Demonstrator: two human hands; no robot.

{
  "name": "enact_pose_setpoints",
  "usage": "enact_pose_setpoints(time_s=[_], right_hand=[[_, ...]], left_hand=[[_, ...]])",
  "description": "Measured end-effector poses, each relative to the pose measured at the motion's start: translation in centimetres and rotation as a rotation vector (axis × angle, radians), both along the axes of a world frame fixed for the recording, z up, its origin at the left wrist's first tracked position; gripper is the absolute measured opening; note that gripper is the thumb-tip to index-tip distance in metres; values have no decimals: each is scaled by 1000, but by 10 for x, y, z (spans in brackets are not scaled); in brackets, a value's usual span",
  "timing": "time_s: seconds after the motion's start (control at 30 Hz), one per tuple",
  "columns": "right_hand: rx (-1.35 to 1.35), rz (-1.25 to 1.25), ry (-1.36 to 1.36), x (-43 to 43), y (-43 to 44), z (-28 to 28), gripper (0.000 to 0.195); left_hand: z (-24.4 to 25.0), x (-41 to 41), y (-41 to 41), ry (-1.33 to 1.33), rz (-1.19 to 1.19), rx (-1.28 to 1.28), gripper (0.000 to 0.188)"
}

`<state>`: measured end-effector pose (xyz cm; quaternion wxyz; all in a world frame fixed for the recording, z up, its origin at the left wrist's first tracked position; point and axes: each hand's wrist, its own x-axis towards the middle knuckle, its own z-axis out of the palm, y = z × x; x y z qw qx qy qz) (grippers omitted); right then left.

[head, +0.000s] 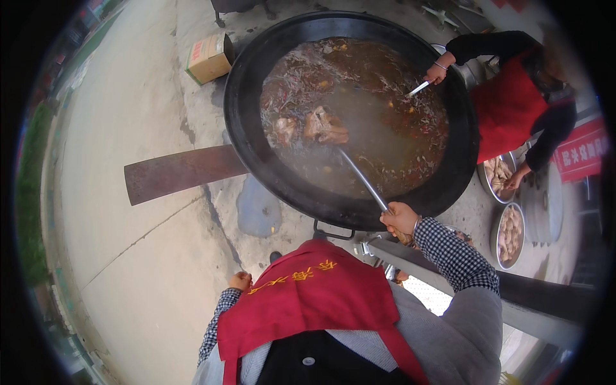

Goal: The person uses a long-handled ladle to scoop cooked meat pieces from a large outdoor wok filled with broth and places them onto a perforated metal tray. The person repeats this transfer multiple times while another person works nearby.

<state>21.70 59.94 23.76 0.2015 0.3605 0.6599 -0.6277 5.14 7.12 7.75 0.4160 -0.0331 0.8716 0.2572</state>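
Note:
My right hand [402,220] is closed around the wooden end of a long metal-handled utensil [362,176]. The utensil's far end is in the broth, hidden beside a large chunk of cooked meat [326,126]. A second, smaller piece of meat [285,129] shows at the surface to its left. Both sit in dark, steaming broth [370,120] with red chilies, inside a very wide black wok [298,192]. At my left side, by the red apron [308,284], hangs my left hand [240,280], its fingers curled; whether something is in them cannot be seen.
Across the wok, a co-worker's hand [435,74] holds a metal utensil [417,89] over the broth. Their other hand [515,181] reaches into a metal basin [482,180] of raw poultry. Another basin [495,245] stands nearby. A cardboard box [209,58] and a metal chute [185,172] flank the wok's left.

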Motion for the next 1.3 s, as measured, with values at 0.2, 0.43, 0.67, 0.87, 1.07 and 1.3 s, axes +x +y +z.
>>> enact_pose_setpoints(time_s=[0.2,0.43,0.67,0.87,1.07,1.3], right_hand=[[19,-84,10,14,-40,13,17],[170,-167,20,61,-135,41,14],[90,-342,89,86,-228,38,22],[147,-411,138,78,-293,37,19],[211,-479,236,65,-333,-9,21],[195,-585,303,55,-361,-31,17]], left_hand=[[-77,-21,-35,-5,-22,72,33],[-50,-70,-46,135,-209,-11,35],[-55,-119,-61,58,-385,-24,37],[-122,-132,-84,105,-639,-62,41],[-171,-146,-129,133,-850,-4,43],[-174,-177,-167,155,-840,64,43]])
